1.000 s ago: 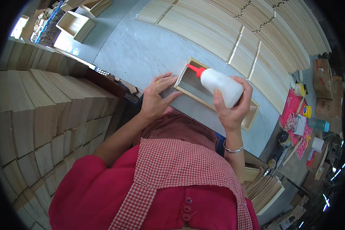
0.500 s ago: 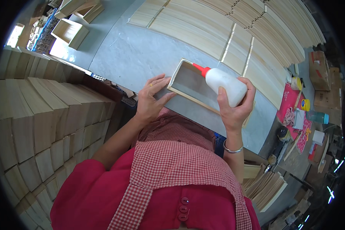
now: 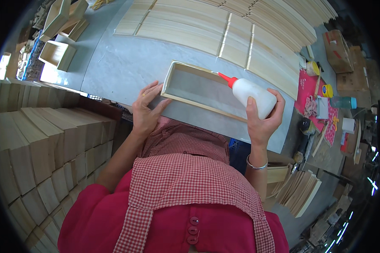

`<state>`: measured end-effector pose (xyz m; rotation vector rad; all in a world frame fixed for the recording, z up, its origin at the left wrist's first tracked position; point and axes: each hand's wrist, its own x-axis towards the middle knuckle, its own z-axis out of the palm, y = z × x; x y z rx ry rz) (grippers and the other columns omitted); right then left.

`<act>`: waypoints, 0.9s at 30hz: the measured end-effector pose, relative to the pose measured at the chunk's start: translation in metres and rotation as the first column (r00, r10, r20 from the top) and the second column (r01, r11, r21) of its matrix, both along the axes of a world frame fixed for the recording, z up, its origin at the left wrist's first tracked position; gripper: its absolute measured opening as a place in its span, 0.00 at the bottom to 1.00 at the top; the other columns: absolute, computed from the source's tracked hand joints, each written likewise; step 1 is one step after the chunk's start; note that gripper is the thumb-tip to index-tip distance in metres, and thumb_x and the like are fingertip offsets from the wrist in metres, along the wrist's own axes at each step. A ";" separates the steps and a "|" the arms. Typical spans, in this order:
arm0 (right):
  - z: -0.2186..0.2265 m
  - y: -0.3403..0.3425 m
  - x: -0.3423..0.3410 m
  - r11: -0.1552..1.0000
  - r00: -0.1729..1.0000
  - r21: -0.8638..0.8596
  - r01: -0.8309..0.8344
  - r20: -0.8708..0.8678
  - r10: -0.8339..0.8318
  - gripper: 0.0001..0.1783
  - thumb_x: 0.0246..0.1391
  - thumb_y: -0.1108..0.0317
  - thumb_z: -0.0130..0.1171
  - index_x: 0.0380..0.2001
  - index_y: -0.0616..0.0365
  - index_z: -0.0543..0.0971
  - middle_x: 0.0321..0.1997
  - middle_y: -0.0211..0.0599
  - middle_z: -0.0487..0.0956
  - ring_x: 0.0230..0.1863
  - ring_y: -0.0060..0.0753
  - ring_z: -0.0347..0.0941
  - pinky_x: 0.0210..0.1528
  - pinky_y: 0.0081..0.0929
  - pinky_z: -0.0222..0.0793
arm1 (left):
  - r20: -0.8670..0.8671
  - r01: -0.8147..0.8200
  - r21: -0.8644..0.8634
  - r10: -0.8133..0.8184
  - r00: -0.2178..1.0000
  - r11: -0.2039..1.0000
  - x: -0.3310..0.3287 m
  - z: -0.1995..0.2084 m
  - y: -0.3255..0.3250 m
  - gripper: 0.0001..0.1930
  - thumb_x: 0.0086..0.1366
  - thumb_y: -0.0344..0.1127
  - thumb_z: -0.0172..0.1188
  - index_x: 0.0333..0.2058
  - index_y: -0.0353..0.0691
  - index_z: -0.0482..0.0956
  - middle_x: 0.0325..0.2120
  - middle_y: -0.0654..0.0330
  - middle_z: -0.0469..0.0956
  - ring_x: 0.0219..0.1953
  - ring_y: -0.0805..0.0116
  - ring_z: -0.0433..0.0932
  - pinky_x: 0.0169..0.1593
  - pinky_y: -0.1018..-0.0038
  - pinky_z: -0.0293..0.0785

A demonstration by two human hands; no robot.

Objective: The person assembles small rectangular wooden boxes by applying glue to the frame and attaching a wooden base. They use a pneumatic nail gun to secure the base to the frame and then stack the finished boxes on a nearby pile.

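Observation:
A shallow rectangular wooden frame lies on the grey tabletop in front of me, the table surface showing through its middle. My left hand holds it at its left end, thumb by the near corner and fingers along the short side. In my right hand is a white squeeze glue bottle, tilted so its red nozzle points left. The nozzle tip is at the frame's far long side, where something whitish shows on the top edge. The frame's right end is hidden behind the bottle and hand.
Rows of thin wooden boards cover the table's far side. Small wooden boxes stand at far left. Stacked wood blocks rise left of me. On the right are a pink cloth, a yellow-lidded jar and cardboard boxes.
The nozzle tip has moved rightward along the frame's far side, away from near its left corner. My left hand stays at the frame's left end. The whole view has shifted.

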<state>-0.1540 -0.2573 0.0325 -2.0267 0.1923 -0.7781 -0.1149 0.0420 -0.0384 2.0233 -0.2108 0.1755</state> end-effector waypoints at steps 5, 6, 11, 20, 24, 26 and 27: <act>0.004 -0.016 -0.013 0.999 0.998 0.010 0.053 -0.027 -0.053 0.32 0.47 0.65 0.76 0.53 0.62 0.73 0.46 0.40 0.77 0.44 0.32 0.76 0.46 0.31 0.75 | 0.012 -0.009 -0.010 0.009 1.000 1.000 -0.001 -0.004 0.001 0.23 0.58 0.28 0.73 0.53 0.38 0.84 0.52 0.53 0.84 0.62 0.55 0.76 0.64 0.63 0.73; 0.004 -0.020 -0.016 0.998 0.998 -0.010 0.066 -0.021 -0.066 0.32 0.47 0.65 0.76 0.53 0.62 0.73 0.46 0.40 0.77 0.44 0.32 0.76 0.46 0.31 0.75 | 0.014 -0.009 -0.018 0.009 1.000 1.000 -0.001 -0.005 0.001 0.23 0.58 0.27 0.73 0.53 0.38 0.84 0.52 0.53 0.84 0.62 0.55 0.76 0.64 0.63 0.73; 0.005 -0.041 -0.034 0.987 0.990 -0.074 0.144 -0.002 -0.144 0.32 0.47 0.65 0.76 0.53 0.62 0.73 0.46 0.40 0.77 0.45 0.33 0.76 0.47 0.32 0.74 | -0.062 -0.005 -0.034 0.002 0.998 0.999 -0.001 -0.003 0.001 0.22 0.60 0.28 0.71 0.54 0.38 0.83 0.54 0.52 0.82 0.65 0.56 0.73 0.65 0.63 0.71; 0.008 -0.075 -0.063 0.958 0.961 -0.085 0.275 -0.010 -0.277 0.31 0.47 0.66 0.76 0.53 0.63 0.73 0.48 0.40 0.77 0.47 0.33 0.75 0.49 0.32 0.74 | -0.070 -0.012 -0.050 0.009 0.998 0.999 -0.003 -0.006 0.001 0.22 0.61 0.27 0.71 0.55 0.37 0.83 0.54 0.52 0.82 0.65 0.57 0.73 0.66 0.63 0.70; 0.004 -0.085 -0.070 0.948 0.952 -0.084 0.306 0.000 -0.307 0.32 0.47 0.66 0.76 0.53 0.63 0.74 0.48 0.40 0.77 0.47 0.32 0.75 0.50 0.32 0.74 | -0.067 -0.003 -0.051 0.000 0.998 0.999 -0.002 -0.008 0.003 0.22 0.61 0.26 0.70 0.55 0.37 0.83 0.54 0.51 0.82 0.65 0.58 0.72 0.67 0.63 0.69; 0.004 -0.086 -0.073 0.946 0.949 -0.082 0.314 0.000 -0.315 0.31 0.47 0.66 0.76 0.53 0.63 0.74 0.49 0.40 0.77 0.48 0.32 0.75 0.50 0.32 0.73 | -0.080 -0.001 -0.059 -0.004 0.997 0.998 -0.001 -0.007 0.001 0.22 0.61 0.26 0.70 0.55 0.37 0.83 0.55 0.51 0.82 0.65 0.58 0.72 0.67 0.63 0.69; 0.005 -0.085 -0.076 0.947 0.950 -0.079 0.311 -0.011 -0.313 0.31 0.47 0.67 0.76 0.53 0.62 0.74 0.49 0.39 0.77 0.48 0.32 0.75 0.51 0.32 0.73 | -0.077 0.001 -0.060 -0.006 0.997 0.998 -0.002 -0.007 0.002 0.21 0.62 0.26 0.70 0.55 0.37 0.83 0.55 0.51 0.82 0.65 0.58 0.72 0.67 0.63 0.68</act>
